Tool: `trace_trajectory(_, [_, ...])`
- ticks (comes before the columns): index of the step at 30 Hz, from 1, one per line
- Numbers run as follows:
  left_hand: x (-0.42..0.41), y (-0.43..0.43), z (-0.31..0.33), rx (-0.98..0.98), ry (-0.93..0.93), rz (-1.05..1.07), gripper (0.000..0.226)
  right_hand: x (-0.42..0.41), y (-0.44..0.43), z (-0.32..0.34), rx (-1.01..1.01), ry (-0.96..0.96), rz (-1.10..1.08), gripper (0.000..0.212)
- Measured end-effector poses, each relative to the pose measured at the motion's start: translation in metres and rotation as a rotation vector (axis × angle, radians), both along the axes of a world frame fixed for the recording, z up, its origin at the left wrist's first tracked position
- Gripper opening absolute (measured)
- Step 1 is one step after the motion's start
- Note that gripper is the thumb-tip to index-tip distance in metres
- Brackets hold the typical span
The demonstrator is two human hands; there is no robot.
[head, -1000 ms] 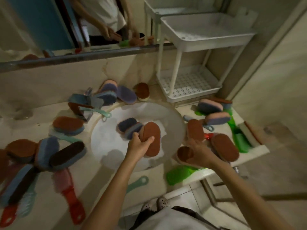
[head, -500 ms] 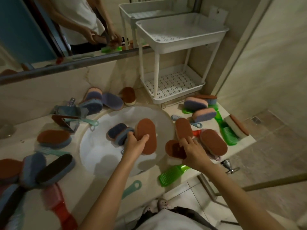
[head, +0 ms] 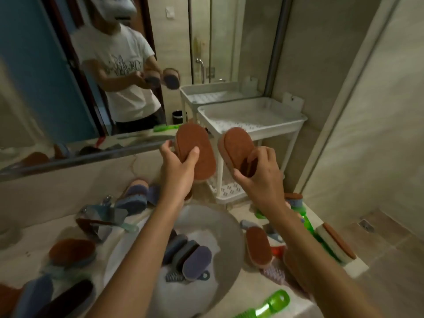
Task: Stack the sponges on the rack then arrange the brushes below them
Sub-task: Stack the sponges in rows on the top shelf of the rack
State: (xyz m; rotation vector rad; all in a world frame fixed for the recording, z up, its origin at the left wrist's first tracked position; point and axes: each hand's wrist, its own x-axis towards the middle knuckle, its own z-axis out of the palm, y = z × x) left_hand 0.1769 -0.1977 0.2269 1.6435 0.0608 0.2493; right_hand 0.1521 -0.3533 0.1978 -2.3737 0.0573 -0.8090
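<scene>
My left hand (head: 177, 167) grips a brown oval sponge (head: 195, 148), raised above the counter. My right hand (head: 259, 177) grips two brown sponges (head: 236, 149) held together, just right of the first. Both sit in front of the white two-tier rack (head: 282, 125), close to its top tray, which holds nothing I can see. Its lower perforated shelf (head: 229, 191) shows below my hands. Several sponges lie in the round sink (head: 227, 221) and on the counter. Green brushes (head: 273, 304) lie at the counter's front and right.
A mirror (head: 46, 88) runs along the back wall and shows a person holding the sponges. A faucet (head: 105, 203) stands left of the sink. More sponges and brushes crowd the counter's left side (head: 71, 251). A tiled wall closes off the right.
Both hands lifted their sponges from the sink and counter up towards the rack's top tray. The view tilted upward, showing more of the mirror.
</scene>
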Motion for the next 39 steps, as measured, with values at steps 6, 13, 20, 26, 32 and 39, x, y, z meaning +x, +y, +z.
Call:
trace_trajectory(6, [0.05, -0.033, 0.045, 0.069, -0.091, 0.008, 0.063, 0.059, -0.022, 0.041, 0.104, -0.02, 0.0, 0.048])
trace_trajectory(13, [0.123, -0.092, 0.059, 0.18, 0.013, 0.05, 0.06, 0.127, -0.072, 0.059, 0.111, 0.061, -0.02, 0.048])
trace_trajectory(20, [0.172, -0.136, 0.04, 0.402, 0.315, 0.03, 0.071, 0.183, -0.11, 0.053, 0.033, 0.232, 0.044, 0.047])
trace_trajectory(26, [0.167, -0.13, 0.034, 1.142, 0.075, -0.015, 0.046, 0.211, -0.121, 0.042, -0.021, 0.354, 0.067, 0.05])
trace_trajectory(32, [0.163, -0.108, 0.053, 1.349, 0.148, -0.437, 0.03, 0.226, -0.123, 0.037, -0.087, 0.4, 0.108, 0.051])
trace_trajectory(39, [0.173, -0.118, 0.037, 1.411, 0.078, -0.322, 0.039, 0.23, -0.124, 0.031, -0.144, 0.434, 0.138, 0.056])
